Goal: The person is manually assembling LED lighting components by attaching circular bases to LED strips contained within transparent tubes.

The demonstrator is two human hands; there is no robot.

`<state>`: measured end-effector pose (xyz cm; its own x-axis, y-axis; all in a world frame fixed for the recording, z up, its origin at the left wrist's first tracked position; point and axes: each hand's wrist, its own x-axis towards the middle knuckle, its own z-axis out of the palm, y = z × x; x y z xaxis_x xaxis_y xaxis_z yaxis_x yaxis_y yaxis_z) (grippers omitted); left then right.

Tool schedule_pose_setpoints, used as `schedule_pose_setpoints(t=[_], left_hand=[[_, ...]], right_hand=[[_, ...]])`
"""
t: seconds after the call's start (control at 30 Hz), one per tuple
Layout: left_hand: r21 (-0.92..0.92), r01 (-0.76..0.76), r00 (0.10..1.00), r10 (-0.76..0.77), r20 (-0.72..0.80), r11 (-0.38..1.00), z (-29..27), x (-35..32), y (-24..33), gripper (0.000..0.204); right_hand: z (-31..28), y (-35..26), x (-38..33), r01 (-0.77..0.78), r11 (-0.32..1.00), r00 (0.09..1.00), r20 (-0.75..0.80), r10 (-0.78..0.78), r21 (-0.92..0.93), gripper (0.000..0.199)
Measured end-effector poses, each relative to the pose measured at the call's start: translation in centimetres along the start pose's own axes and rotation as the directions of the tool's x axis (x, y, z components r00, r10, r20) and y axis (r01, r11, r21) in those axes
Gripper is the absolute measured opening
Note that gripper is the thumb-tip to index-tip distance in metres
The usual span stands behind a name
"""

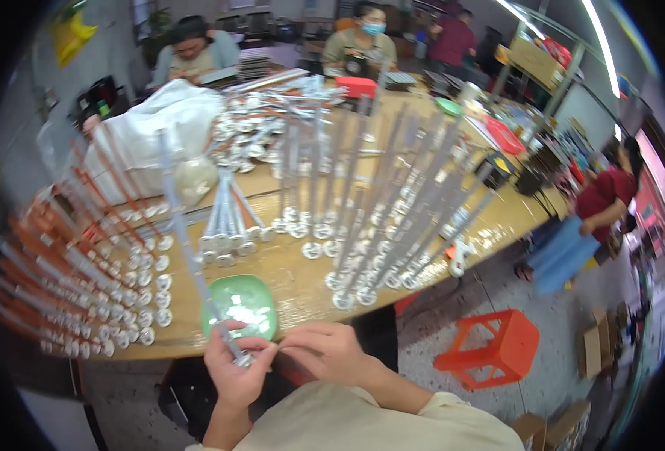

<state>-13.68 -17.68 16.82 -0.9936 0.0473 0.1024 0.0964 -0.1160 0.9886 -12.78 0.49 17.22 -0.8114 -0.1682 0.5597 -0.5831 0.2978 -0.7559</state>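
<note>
My left hand [234, 372] is wrapped round the lower end of a long, thin, clear tube [185, 244], which tilts up and away to the left. A round, shiny end piece [243, 361] shows at the tube's bottom, beside my fingers. My right hand [328, 352] is closed in a pinch, its fingertips meeting those of my left hand; anything between them is too small to make out. Just beyond both hands sits a square green dish [269, 301] with a glossy inside, at the table's near edge.
Rows of orange-filled tubes [84, 263] stand at left, and clear tubes [392, 218] at right, on the wooden table [302, 293]. More tubes [253, 128] lie piled behind. People sit across the table. A red stool [498, 346] stands right; another person [603, 203] is beyond it.
</note>
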Motion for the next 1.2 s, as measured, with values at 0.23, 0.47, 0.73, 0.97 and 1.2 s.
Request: schedule_pose_setpoints(t=[0.23, 0.47, 0.73, 0.97, 1.2], left_hand=[[-0.069, 0.026, 0.996, -0.020, 0.084, 0.997, 0.3, 1.4, -0.4, 0.043], [-0.716, 0.354, 0.929, -0.312, 0.197, 0.601, 5.0, 7.4, 1.7, 0.019], [-0.822, 0.281, 0.932, -0.347, 0.110, 0.495, 8.8, 7.1, 3.9, 0.011], [-0.738, 0.334, 0.942, -0.192, 0.274, 0.586, 8.5, 6.7, 2.4, 0.012], [-0.721, 0.238, 0.971, -0.179, 0.159, 0.651, 8.7, 6.3, 1.7, 0.022]], right_hand=[[0.7, 0.1, 0.1, -0.045, 0.994, 0.985, -0.167, 0.028, -0.100, 0.010], [0.6, -1.5, 2.5, 0.096, 0.922, 0.898, -0.368, -0.243, -0.375, 0.012], [0.7, -1.2, 2.0, 0.064, 0.818, 0.864, -0.378, -0.331, -0.571, 0.014], [0.5, -0.5, 2.3, 0.043, 0.812, 0.852, -0.403, -0.333, -0.582, 0.014], [0.9, -0.5, 1.8, -0.007, 0.844, 0.859, -0.436, -0.269, -0.536, 0.014]])
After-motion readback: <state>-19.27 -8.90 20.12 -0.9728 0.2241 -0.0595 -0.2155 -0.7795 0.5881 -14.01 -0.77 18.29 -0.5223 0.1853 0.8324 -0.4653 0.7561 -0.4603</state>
